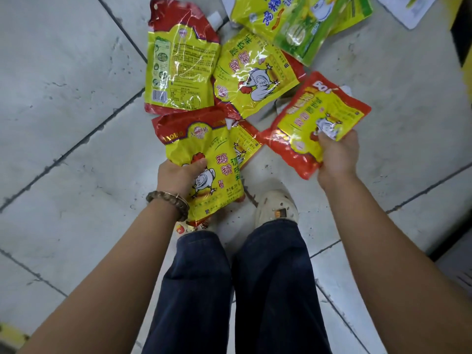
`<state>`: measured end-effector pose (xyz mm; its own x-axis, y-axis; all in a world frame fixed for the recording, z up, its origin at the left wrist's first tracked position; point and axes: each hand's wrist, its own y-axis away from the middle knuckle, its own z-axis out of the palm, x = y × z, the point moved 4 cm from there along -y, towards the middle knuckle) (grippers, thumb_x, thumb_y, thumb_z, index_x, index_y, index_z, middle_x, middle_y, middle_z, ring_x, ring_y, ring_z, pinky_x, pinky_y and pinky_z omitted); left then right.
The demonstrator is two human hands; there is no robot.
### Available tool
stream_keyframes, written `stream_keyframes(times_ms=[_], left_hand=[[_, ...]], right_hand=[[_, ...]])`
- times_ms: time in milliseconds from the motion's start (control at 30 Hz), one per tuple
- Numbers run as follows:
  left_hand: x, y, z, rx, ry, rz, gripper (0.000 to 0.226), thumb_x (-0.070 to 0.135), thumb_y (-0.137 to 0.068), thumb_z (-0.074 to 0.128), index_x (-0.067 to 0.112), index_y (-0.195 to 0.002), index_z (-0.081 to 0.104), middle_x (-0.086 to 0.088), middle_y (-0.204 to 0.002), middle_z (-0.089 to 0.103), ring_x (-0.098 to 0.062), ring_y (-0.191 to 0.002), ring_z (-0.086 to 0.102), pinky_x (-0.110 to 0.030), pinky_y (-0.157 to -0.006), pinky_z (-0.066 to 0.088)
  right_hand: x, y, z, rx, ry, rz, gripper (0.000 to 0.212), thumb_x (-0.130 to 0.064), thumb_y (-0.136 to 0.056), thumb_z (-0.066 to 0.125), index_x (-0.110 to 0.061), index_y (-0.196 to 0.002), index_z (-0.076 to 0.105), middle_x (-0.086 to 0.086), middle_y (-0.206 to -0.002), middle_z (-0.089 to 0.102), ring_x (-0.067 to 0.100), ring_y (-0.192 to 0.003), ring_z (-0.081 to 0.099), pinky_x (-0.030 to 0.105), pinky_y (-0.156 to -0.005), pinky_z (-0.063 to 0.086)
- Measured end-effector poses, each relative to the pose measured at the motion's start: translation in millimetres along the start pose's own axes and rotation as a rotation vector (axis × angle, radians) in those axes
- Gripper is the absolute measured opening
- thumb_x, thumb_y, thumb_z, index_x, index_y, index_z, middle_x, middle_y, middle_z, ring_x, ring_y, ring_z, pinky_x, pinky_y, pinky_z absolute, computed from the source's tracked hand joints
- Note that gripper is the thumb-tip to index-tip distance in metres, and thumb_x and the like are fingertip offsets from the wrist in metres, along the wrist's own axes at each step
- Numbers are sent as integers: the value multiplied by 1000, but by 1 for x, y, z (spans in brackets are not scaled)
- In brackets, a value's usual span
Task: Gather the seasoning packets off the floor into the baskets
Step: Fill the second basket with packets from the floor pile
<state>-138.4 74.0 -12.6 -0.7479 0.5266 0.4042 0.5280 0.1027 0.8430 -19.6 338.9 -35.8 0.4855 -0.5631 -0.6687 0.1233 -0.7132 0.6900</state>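
The left hand (pixel 178 175) grips a yellow chicken-seasoning pouch (pixel 204 146), thumb curled over its face; the right hand (pixel 337 157) pinches a red-edged chicken pouch (pixel 319 116) near its lower edge; both are held over the tiled floor (pixel 63 85). Just beyond, overlapping on the tiles, lie a back-side-up pouch (pixel 178 67), a chicken-front pouch (pixel 252 77) and a green-yellow pouch (pixel 298 26).

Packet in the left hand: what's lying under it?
Another yellow-and-red packet pokes out to the right from under the gripped packet in the left hand; only a strip of it shows. Its remainder and anything else beneath are covered.
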Motion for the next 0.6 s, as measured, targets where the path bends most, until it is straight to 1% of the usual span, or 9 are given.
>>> stream_keyframes(times_ms=[67,167,200,267,333,433,500,533,600], left_hand=[[10,2,3,-26,-39,54,28,14,-79,73,16,-106,66,-2,-97,64,-23,-93,62,-35,-86,48],[24,6,14,-88,-85,121,20,16,-84,69,14,-103,67,1,-94,64,-18,-86,61,-30,-82,48],[28,7,19,-106,-87,115,10,21,-86,66,15,-95,66,3,-89,65,-13,-79,61,-25,-78,48],[35,8,31,-110,-90,106,22,33,-91,56,18,-77,61,5,-76,62,0,-63,57,-13,-64,46],[38,8,44,-128,-81,99,26,38,-93,51,17,-81,59,4,-78,60,0,-63,55,-11,-62,43],[43,14,65,-255,25,75,27,31,-83,68,12,-102,62,9,-80,63,0,-66,60,-16,-67,50],[45,14,70,-289,34,89,31,18,-77,75,9,-104,63,8,-80,65,2,-59,64,-14,-56,51],[46,12,70,-284,40,104,30,12,-78,74,7,-105,64,6,-80,66,4,-56,64,-12,-52,50],[48,9,70,-251,59,119,28,8,-78,73,6,-106,65,4,-81,67,3,-56,65,-12,-51,50]], right_hand=[[-13,13,-15,-194,-43,14,35,11,-85,52,-16,-108,52,7,-109,65,18,-93,67,34,-77,55],[-22,35,-14,-503,-75,106,45,6,-78,57,-15,-117,54,5,-113,67,23,-101,65,38,-85,55],[-22,41,-9,-555,-46,119,47,6,-74,58,-16,-117,55,2,-108,69,21,-98,66,36,-84,56],[-19,51,5,-625,-4,127,51,5,-68,61,-17,-113,55,-4,-98,72,16,-90,68,33,-79,56],[-11,58,21,-647,16,156,51,0,-64,61,-17,-112,56,-5,-94,72,14,-87,69,30,-75,56],[6,60,39,-618,139,190,48,-7,-64,62,-23,-109,56,2,-105,70,22,-96,68,39,-81,55],[13,50,40,-520,183,229,35,-9,-70,65,-21,-103,59,7,-102,69,23,-90,67,38,-77,55],[14,40,35,-411,145,253,26,-10,-74,66,-15,-98,61,8,-94,68,21,-81,66,32,-70,54],[17,14,19,-52,76,265,15,-15,-80,66,-6,-91,59,11,-79,63,21,-67,59,27,-57,45]])
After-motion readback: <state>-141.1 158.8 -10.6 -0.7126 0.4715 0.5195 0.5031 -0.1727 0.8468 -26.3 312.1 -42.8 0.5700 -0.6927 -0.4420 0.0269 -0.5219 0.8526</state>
